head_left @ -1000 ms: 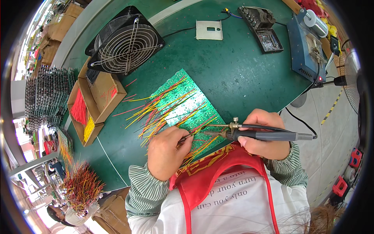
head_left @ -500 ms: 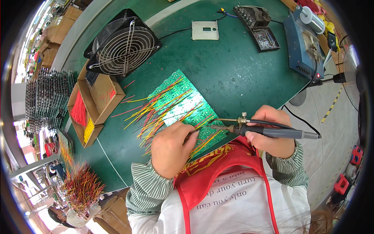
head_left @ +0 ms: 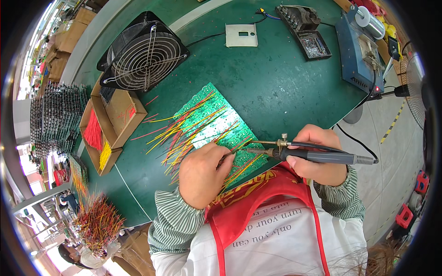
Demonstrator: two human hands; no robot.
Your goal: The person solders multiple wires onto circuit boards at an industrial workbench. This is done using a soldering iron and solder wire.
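Observation:
My right hand (head_left: pixel 317 158) is closed around the grey handle of a soldering iron (head_left: pixel 322 156). A thin solder-feed tube with a brass fitting is mounted along the iron. Its tip points left, over the lower right part of a green circuit board (head_left: pixel 235 122). Many red and yellow wires (head_left: pixel 184 133) stick out from the board toward the left. At the board's near edge, my left hand (head_left: pixel 200 172) is closed, pinching a thin dark piece (head_left: pixel 226 156) close to the iron's tip. The fingers partly hide that piece, so its kind is unclear.
A black fan (head_left: pixel 147 57) stands at the far left, above a cardboard tray (head_left: pixel 131 117) of sorted wires. A blue solder feeder (head_left: pixel 357 55) with a spool sits far right, near an iron stand (head_left: pixel 306 32). Stacked boards (head_left: pixel 57 119) rise at left.
My right hand and the soldering iron have shifted slightly left, bringing the tip a little closer to my left fingers. My left hand stays almost still.

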